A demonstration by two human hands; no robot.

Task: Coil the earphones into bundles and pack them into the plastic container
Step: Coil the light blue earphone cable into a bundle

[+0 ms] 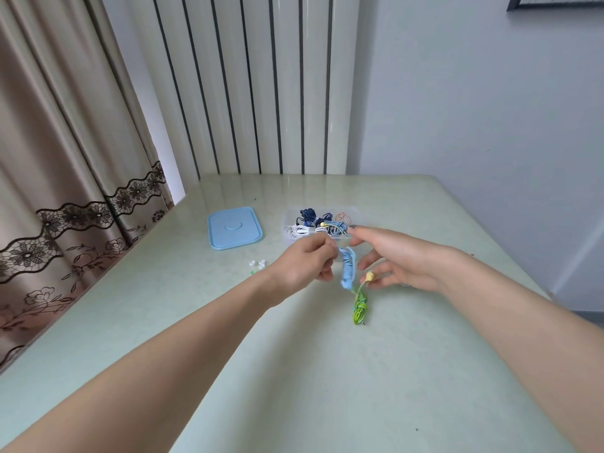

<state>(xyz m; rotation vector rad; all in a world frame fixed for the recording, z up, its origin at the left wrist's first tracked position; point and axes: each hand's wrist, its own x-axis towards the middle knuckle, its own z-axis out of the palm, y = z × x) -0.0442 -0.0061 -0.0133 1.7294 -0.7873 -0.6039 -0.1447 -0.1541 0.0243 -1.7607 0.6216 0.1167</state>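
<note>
Above the table (327, 371), the left hand (305, 264) pinches the light, floppy blue earphone bundle (348, 268), best gripped mid-coil, while the right hand (397, 261) hangs relaxed near the plastic container (354, 211).

Two hands (307, 261), one container (351, 212), one lid (233, 227).

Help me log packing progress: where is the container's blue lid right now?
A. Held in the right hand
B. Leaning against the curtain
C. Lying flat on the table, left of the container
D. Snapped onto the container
C: the blue lid lies flat on the table, left of the open plastic container.
</note>
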